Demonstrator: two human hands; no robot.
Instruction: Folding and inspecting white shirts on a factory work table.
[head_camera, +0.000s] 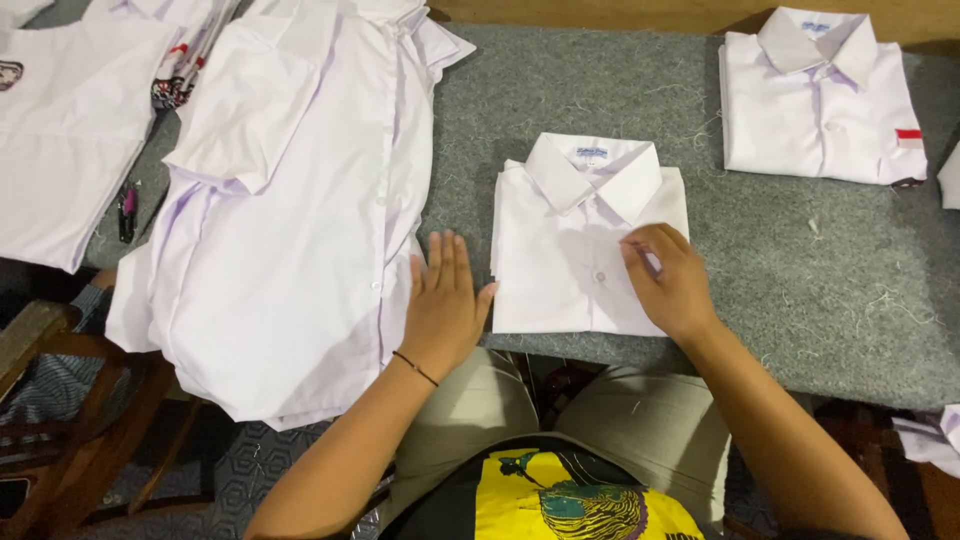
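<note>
Landmark: folded white shirt (565, 270), collar up, lying on the grey felt table (780, 270) at its near edge.
Left hand (445, 300): flat, palm down, fingers straight and close together; it rests just left of the folded white shirt, on the edge of the unfolded shirt pile (290, 220).
Right hand (668, 280): curled loosely, fingertips pressing the folded white shirt's right front; it grips nothing.
Second folded shirt (820, 100): well beyond the landmark, to its right, with a small red patch.
Containers: none visible.
</note>
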